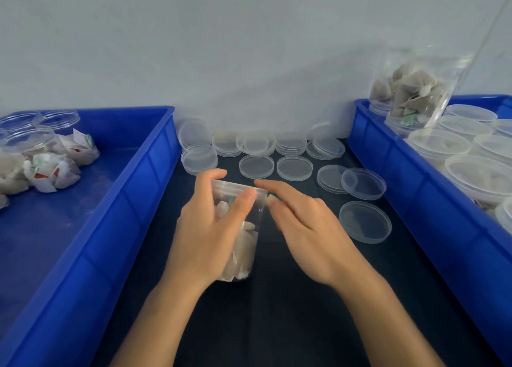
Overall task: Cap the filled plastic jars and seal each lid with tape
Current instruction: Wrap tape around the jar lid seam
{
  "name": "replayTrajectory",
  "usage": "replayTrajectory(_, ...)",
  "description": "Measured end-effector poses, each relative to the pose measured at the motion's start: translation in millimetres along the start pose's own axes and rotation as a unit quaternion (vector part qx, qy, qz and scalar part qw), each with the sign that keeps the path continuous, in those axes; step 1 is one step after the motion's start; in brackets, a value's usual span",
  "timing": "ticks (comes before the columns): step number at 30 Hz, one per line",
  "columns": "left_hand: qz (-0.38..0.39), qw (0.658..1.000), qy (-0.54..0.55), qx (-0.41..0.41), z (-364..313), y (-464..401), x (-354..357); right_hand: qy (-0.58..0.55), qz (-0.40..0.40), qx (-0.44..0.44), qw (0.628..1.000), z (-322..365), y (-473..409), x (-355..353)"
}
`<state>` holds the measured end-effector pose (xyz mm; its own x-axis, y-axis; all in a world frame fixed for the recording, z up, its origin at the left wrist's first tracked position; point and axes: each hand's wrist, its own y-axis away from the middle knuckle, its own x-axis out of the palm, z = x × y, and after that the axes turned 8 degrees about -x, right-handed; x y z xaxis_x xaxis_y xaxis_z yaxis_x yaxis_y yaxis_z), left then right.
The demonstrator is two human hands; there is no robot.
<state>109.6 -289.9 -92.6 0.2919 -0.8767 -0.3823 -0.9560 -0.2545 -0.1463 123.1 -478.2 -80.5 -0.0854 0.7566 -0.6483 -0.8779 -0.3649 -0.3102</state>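
A clear plastic jar (243, 242) filled with pale tea bags stands upright on the dark mat at the centre, with a clear lid on top. My left hand (210, 228) grips the jar from the left, thumb over the lid's near side and fingers curled round the far edge. My right hand (302, 222) is just right of the lid, fingers straight and slightly blurred, their tips at the lid's rim (266, 197). No tape can be seen in these hands.
Several loose clear lids (293, 167) lie and stack on the mat behind the jar and to its right. A blue bin (155, 156) on the left holds capped jars lying down. A blue bin (368, 145) on the right holds capped jars and tilted filled jars (415, 95).
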Motion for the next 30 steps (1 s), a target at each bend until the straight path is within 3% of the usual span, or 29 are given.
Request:
replayTrajectory(4,0.029,0.995,0.089,-0.021,1,-4,-5,0.031,-0.016,-0.012,0.999,-5,-1,-4)
replayTrajectory(19,0.120,0.970,0.204,-0.047,8,-8,-9,0.096,-0.012,-0.043,0.994,-10,-3,2)
replayTrajectory(24,0.107,0.987,0.121,-0.018,4,-4,-9,0.110,-0.028,-0.047,0.992,-7,-2,4)
replayTrajectory(30,-0.054,0.996,-0.069,0.018,-7,2,-6,0.171,-0.060,-0.055,0.982,3,-1,5)
